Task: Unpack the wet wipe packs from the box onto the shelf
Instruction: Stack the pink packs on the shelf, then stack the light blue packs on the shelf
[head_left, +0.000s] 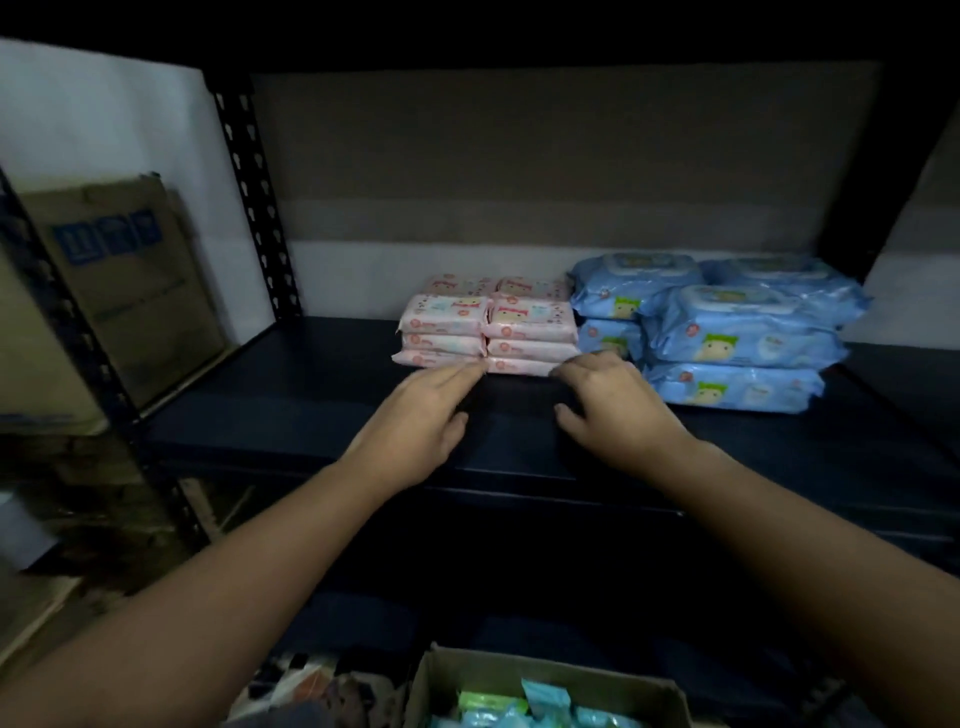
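Head view, listed near to far. Item one: open cardboard box (545, 680) at the bottom edge, holding blue and green wet wipe packs (524, 706), only partly in frame. Item two: two bare forearms reaching forward over the dark shelf (291, 395). Left hand (415, 421) palm down, fingers straight and loose, fingertips at or just short of the lowest pink pack; contact cannot be told in the dim light. Right hand (608, 400) palm down, fingers slightly bent and spread, gripping nothing, just before the pink stack and beside the blue one. Item three: pink wet wipe packs (488, 327), stacked flat in two columns side by side, with a second row behind. Item four: larger blue wet wipe packs (737, 338), stacked to the right, touching the pink stack. Item five: black perforated upright (254, 197) at the shelf's left rear. Item six: brown carton (130, 275) left of the rack, blurred blue print on its face.
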